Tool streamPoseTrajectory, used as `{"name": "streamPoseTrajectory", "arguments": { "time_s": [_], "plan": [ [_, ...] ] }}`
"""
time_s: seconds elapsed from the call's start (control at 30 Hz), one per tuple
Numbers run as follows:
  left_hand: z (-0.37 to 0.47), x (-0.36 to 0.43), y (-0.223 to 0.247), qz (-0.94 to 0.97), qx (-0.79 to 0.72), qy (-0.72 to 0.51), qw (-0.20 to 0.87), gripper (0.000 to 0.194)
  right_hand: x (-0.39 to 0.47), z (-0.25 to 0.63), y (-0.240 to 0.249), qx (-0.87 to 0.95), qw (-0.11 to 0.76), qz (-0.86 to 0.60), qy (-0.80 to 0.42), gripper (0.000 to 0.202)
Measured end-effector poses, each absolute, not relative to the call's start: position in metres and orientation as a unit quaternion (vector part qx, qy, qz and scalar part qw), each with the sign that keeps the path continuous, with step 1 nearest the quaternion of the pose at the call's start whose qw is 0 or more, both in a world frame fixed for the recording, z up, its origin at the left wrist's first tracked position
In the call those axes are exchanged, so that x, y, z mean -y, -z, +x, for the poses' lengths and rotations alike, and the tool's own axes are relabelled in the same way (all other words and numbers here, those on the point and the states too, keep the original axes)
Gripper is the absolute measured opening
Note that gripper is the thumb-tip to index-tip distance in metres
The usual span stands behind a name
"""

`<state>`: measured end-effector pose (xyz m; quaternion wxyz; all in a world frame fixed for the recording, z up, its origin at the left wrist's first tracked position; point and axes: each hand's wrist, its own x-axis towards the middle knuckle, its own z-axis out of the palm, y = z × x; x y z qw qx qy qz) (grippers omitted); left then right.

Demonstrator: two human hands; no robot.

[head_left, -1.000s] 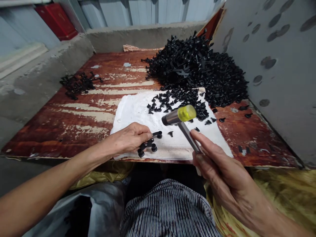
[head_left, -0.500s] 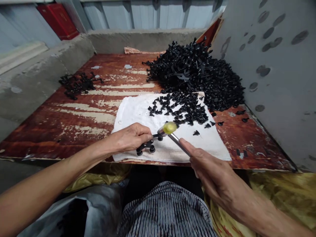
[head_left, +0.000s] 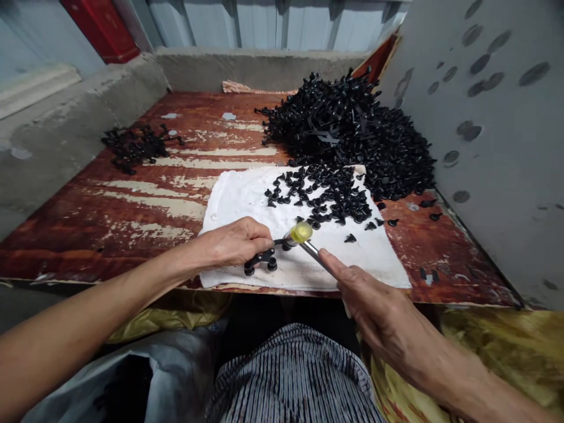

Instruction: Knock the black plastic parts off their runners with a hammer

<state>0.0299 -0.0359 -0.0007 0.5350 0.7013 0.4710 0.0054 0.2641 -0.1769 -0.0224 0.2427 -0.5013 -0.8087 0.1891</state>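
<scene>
The black bracket (head_left: 267,256) sits over the white cloth (head_left: 242,197) at the near edge of the desk (head_left: 147,220), pinched in the left hand (head_left: 240,242), with one arm reaching out from the fingertips toward the mallet (head_left: 301,232) and two round feet showing just below the grip. That grip is nearly closed, thumb against bent fingers, only as wide as the thin part between them; how far the hidden fingers wrap underneath cannot be seen. The right hand (head_left: 374,299) is clenched around the mallet's slim handle, forefinger laid along it, and the yellow face points up while the opposite end is down at the tip of the arm; whether it presses or barely touches is unclear. Good work here probably calls for a square, short tap right over the foot, with that foot flat on the cloth so the arm does not twist. The left fingertips are best well back from the mallet head, firm enough to stop the bracket skidding. Beyond the grip, farther off and to its right, small black stemmed pieces (head_left: 335,202) lie scattered on the cloth, near a large black heap (head_left: 379,138).
</scene>
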Motion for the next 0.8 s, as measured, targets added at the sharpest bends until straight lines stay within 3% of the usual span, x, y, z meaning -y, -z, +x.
{"name": "streamPoseTrajectory", "arguments": {
  "time_s": [0.13,0.23,0.47,0.7,0.8],
  "plan": [
    [0.03,0.036,0.002,0.711,-0.463,-0.003,0.529,0.028,0.178,0.264,0.024,0.785,0.308,-0.507,-0.178,0.082],
    [0.031,0.037,0.003,0.713,-0.462,-0.01,0.528,0.027,0.176,0.264,0.028,0.807,0.26,-0.502,-0.167,0.078],
    [0.028,0.031,-0.004,0.754,-0.419,0.004,0.506,0.028,0.168,0.267,0.018,0.801,0.259,-0.505,-0.192,0.061],
    [0.022,0.0,-0.026,0.883,-0.295,0.079,0.356,0.016,0.176,0.285,0.015,0.795,0.255,-0.526,-0.162,0.058],
    [0.021,0.001,-0.021,0.914,-0.298,0.054,0.269,0.023,0.167,0.28,0.022,0.79,0.257,-0.531,-0.165,0.057]
  ]
}}
